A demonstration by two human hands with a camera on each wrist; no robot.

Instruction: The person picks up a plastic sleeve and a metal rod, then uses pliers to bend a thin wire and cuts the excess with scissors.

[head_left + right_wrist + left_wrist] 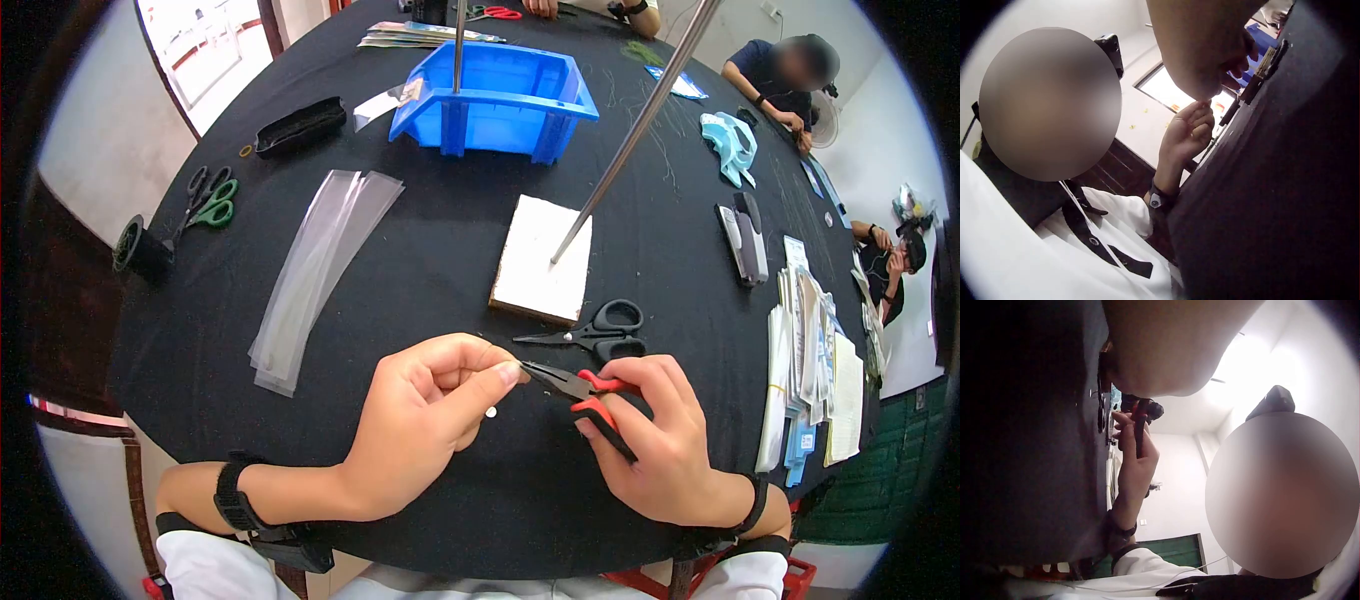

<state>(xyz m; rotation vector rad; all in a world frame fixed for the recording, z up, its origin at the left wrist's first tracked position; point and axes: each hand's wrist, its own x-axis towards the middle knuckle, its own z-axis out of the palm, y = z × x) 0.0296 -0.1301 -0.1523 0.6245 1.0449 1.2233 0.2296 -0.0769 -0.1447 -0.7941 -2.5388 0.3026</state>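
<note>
Red-and-black needle-nose pliers (597, 410) are in my right hand (655, 440), fingers and thumb around the handles. Their narrow tips reach left to the fingertips of my left hand (420, 425). There, the left thumb and index finger pinch something small; I cannot tell what it is, as the fingertips hide most of it. A small white disc (491, 412) shows just below the left thumb. Black scissors (600, 333) lie just beyond the pliers. In the left wrist view the right hand (1138, 447) holds the pliers upright; the right wrist view shows the left hand (1190, 131) with curled fingers.
A metal rod rises from a white block (540, 255) beyond the hands. Farther back stands a blue bin (490, 110). Clear plastic sleeves (315, 280) and green-handled scissors (215, 205) lie left; a stapler (742, 240) and stacked packets (800, 350) lie right. Other people sit around the table.
</note>
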